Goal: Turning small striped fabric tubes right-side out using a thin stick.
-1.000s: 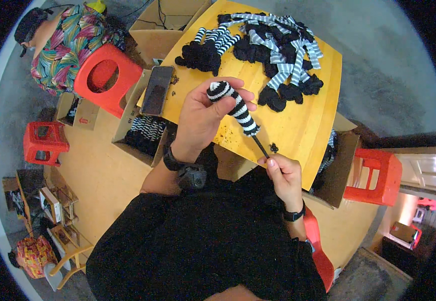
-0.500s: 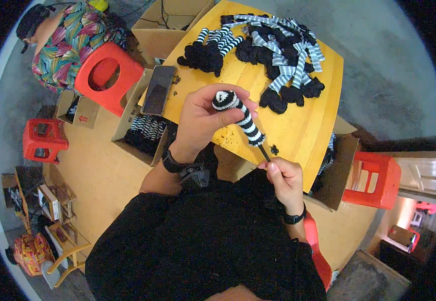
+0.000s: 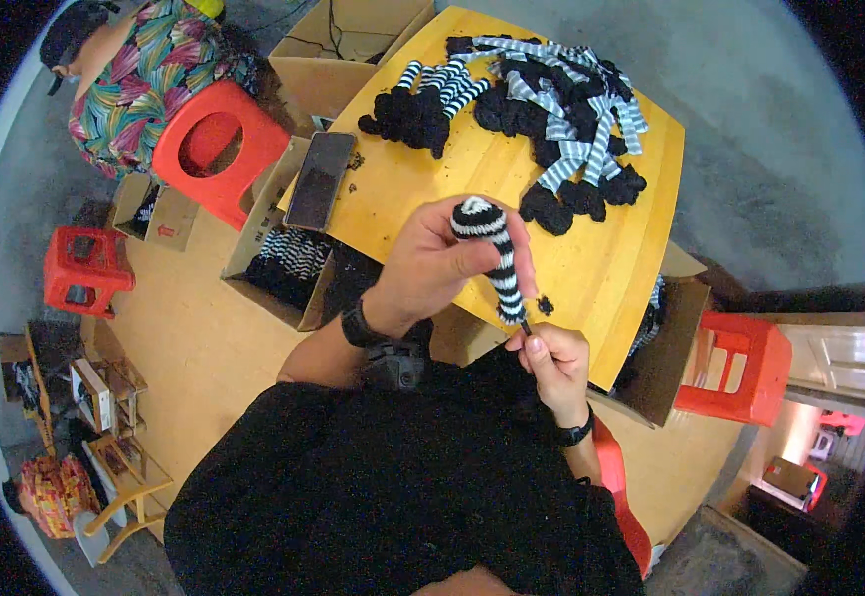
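Observation:
A black-and-white striped knitted tube (image 3: 503, 268) with a rounded, fuller top end is in my left hand (image 3: 427, 266), thumb and fingers closed round its upper part. Out of the tube's lower end sticks a short length of thin dark rod (image 3: 526, 327). My right hand (image 3: 554, 364) pinches that rod between thumb and fingers, just below the knitting. How far the rod reaches inside cannot be seen. Both hands are over the near edge of the yellow wooden table (image 3: 422, 184).
Striped knitted pieces with black ends (image 3: 576, 119) are heaped at the table's far side, beside a smaller bundle (image 3: 417, 114). A phone (image 3: 320, 181) lies at the left edge. Cardboard boxes (image 3: 243, 248) and red stools (image 3: 219, 149) surround the table; a person (image 3: 149, 89) is at far left.
My left hand has moved right and nearer to me, and the tube is more upright. Less of the rod shows between the tube and my right hand.

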`<state>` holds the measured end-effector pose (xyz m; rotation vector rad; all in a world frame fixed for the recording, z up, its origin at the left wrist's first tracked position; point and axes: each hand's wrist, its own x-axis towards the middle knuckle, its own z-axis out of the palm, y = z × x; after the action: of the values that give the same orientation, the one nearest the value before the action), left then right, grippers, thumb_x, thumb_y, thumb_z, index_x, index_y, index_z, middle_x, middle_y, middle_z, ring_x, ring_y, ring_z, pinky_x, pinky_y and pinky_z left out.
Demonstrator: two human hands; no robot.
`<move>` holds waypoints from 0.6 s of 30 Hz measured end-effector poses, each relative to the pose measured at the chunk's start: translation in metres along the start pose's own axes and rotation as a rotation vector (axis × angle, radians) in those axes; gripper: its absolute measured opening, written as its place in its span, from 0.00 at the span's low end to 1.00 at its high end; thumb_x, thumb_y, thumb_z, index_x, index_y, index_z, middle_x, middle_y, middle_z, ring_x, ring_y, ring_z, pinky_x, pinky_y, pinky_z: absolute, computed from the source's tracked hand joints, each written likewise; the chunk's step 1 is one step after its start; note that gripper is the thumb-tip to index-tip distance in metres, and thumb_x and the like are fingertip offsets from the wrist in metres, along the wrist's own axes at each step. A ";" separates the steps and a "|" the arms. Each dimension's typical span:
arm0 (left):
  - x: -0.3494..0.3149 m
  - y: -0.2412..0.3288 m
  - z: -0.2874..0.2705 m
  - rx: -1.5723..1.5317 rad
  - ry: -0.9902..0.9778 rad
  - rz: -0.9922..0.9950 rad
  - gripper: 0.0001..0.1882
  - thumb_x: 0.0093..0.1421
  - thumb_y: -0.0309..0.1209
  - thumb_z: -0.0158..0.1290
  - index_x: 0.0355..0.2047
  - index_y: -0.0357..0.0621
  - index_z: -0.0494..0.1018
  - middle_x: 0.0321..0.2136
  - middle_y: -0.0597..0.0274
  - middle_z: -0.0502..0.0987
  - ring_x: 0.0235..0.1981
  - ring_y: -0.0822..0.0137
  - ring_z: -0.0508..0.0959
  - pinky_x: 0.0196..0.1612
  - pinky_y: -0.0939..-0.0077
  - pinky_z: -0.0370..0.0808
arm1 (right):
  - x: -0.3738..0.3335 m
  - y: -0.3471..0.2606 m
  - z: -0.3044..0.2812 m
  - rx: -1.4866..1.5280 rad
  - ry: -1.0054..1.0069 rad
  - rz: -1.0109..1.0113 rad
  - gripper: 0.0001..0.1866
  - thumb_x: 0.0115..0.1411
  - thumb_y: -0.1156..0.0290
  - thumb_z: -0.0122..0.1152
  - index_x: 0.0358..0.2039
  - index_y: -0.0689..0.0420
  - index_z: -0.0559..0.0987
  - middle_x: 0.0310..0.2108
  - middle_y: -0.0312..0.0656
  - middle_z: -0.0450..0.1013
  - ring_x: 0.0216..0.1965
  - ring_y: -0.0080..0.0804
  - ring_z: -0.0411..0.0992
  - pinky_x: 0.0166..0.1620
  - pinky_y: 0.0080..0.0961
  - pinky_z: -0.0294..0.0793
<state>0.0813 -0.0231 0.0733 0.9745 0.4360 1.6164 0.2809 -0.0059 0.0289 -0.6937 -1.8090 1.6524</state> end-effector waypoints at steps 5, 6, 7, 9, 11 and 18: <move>-0.004 -0.014 0.009 -0.071 -0.013 -0.010 0.22 0.55 0.48 0.49 0.34 0.38 0.64 0.20 0.58 0.72 0.23 0.59 0.75 0.29 0.68 0.70 | 0.001 0.019 0.005 0.288 -0.099 0.013 0.18 0.60 0.62 0.49 0.21 0.63 0.75 0.12 0.33 0.64 0.13 0.16 0.59 0.19 0.14 0.55; -0.005 -0.018 0.011 -0.138 -0.055 -0.006 0.22 0.56 0.47 0.48 0.33 0.37 0.64 0.20 0.59 0.71 0.24 0.61 0.75 0.30 0.70 0.71 | 0.001 0.023 0.007 0.407 -0.111 0.017 0.19 0.60 0.60 0.49 0.20 0.63 0.74 0.11 0.31 0.63 0.12 0.15 0.56 0.17 0.14 0.52; -0.006 -0.021 0.013 -0.204 -0.095 -0.001 0.22 0.57 0.47 0.46 0.32 0.36 0.65 0.20 0.60 0.70 0.26 0.63 0.74 0.31 0.72 0.71 | 0.000 0.026 0.009 0.406 -0.112 0.018 0.19 0.60 0.60 0.49 0.20 0.63 0.74 0.11 0.31 0.63 0.12 0.15 0.56 0.17 0.14 0.52; -0.007 -0.023 0.019 -0.211 -0.108 -0.020 0.22 0.58 0.48 0.45 0.31 0.37 0.64 0.19 0.62 0.69 0.25 0.63 0.74 0.30 0.72 0.70 | -0.001 0.032 0.012 0.564 -0.112 0.102 0.19 0.55 0.61 0.55 0.39 0.63 0.68 0.17 0.35 0.65 0.11 0.16 0.54 0.17 0.13 0.54; -0.009 -0.027 0.023 -0.147 -0.109 -0.010 0.22 0.59 0.48 0.43 0.28 0.37 0.64 0.18 0.62 0.68 0.25 0.64 0.73 0.29 0.72 0.69 | 0.005 0.027 0.020 0.611 -0.100 0.090 0.23 0.53 0.60 0.57 0.45 0.59 0.64 0.21 0.37 0.67 0.13 0.18 0.57 0.17 0.12 0.55; -0.013 -0.034 0.020 0.049 -0.046 0.063 0.18 0.61 0.41 0.42 0.25 0.37 0.64 0.20 0.62 0.70 0.24 0.68 0.72 0.31 0.75 0.70 | 0.016 0.013 0.035 0.715 -0.005 0.122 0.26 0.52 0.61 0.58 0.48 0.56 0.61 0.20 0.37 0.67 0.14 0.21 0.62 0.18 0.15 0.60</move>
<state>0.1181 -0.0303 0.0559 1.0694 0.4184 1.6427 0.2446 -0.0172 0.0148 -0.4710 -1.0570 2.1891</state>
